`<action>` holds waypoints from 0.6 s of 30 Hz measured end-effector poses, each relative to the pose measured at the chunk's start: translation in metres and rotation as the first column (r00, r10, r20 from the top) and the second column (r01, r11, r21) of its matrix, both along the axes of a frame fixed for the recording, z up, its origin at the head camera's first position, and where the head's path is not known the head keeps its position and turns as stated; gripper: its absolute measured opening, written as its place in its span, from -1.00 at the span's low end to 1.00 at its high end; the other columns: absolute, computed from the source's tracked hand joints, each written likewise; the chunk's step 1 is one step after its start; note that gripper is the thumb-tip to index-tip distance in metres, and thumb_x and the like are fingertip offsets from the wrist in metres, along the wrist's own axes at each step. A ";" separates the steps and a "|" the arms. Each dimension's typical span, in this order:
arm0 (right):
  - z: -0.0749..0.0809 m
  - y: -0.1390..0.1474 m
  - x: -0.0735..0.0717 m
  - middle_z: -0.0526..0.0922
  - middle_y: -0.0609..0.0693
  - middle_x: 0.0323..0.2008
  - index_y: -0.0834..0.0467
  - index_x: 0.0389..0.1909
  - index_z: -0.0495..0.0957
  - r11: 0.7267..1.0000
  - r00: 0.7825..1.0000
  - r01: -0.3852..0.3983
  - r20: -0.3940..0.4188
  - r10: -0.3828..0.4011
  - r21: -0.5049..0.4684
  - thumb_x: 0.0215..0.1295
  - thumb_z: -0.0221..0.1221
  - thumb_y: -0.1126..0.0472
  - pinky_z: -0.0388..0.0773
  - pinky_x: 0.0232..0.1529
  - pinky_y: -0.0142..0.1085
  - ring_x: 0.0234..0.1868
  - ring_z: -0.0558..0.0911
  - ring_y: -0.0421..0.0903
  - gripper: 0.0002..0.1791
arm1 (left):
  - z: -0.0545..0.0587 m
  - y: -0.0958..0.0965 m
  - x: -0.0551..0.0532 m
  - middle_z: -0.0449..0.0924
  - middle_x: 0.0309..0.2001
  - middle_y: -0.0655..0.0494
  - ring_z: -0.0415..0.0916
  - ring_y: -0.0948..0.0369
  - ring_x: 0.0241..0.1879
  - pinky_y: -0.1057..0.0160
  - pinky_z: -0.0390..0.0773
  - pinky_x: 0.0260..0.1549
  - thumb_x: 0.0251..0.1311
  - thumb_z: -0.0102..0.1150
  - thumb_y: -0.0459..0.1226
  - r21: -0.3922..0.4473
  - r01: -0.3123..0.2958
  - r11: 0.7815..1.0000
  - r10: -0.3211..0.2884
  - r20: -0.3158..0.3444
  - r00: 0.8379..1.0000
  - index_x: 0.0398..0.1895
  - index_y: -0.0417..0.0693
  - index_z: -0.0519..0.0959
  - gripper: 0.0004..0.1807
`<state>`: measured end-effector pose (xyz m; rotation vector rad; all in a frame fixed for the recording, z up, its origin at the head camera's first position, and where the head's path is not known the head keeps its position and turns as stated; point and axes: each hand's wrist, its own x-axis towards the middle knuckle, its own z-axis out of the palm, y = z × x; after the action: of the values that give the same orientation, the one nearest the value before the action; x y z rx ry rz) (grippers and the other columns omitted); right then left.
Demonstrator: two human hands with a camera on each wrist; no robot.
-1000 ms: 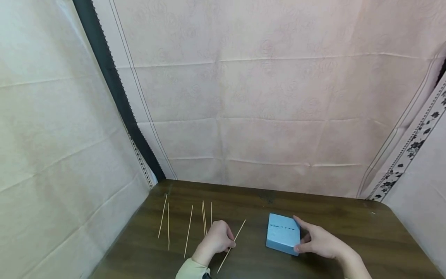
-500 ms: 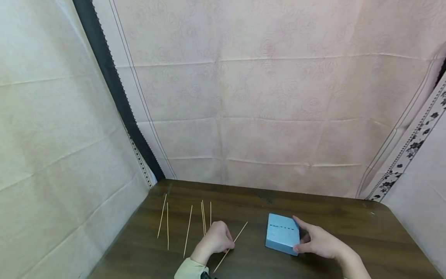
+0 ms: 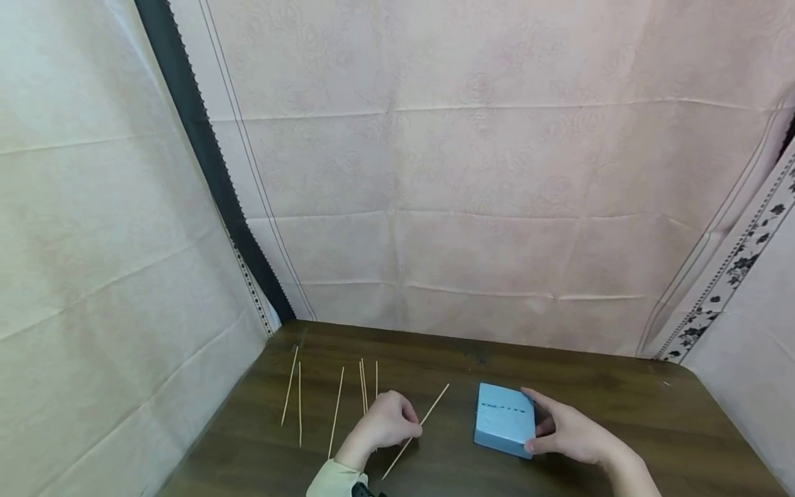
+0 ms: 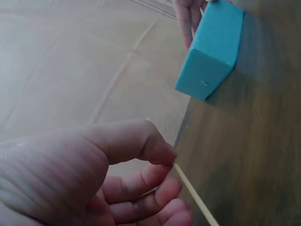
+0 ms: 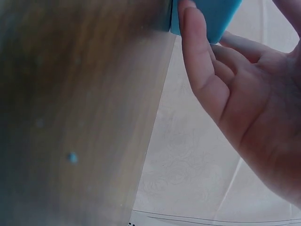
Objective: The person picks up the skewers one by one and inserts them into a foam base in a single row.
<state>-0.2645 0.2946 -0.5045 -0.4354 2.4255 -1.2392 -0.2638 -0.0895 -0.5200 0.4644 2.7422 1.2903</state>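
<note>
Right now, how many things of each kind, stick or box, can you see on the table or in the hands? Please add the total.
Sticks: 7, counting the close pair as 2 and the one pinched by the left hand
Box: 1, held by the right hand
Total: 8

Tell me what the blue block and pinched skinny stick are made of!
The blue block might be card or foam: flat, matte-looking sides, but its inside is hidden. The skinny stick looks like bamboo or wood: pale, straight, seemingly unpainted.
</note>
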 end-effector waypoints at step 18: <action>0.005 -0.008 -0.004 0.41 0.53 0.40 0.42 0.57 0.18 0.999 0.999 0.037 -0.021 -0.036 0.022 0.16 0.58 0.23 0.53 0.22 0.30 0.35 0.51 0.44 0.07 | 0.032 0.019 -0.009 0.65 -0.49 0.10 0.66 0.17 -0.57 0.08 0.75 -0.49 0.22 0.33 -0.43 0.399 -0.008 0.917 -0.003 0.028 1.000 -0.32 -0.16 0.64 -0.95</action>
<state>-0.2687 0.2862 -0.4996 -0.4012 2.4727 -1.2275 -0.2726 -0.0707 -0.4878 0.4622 2.4502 1.8515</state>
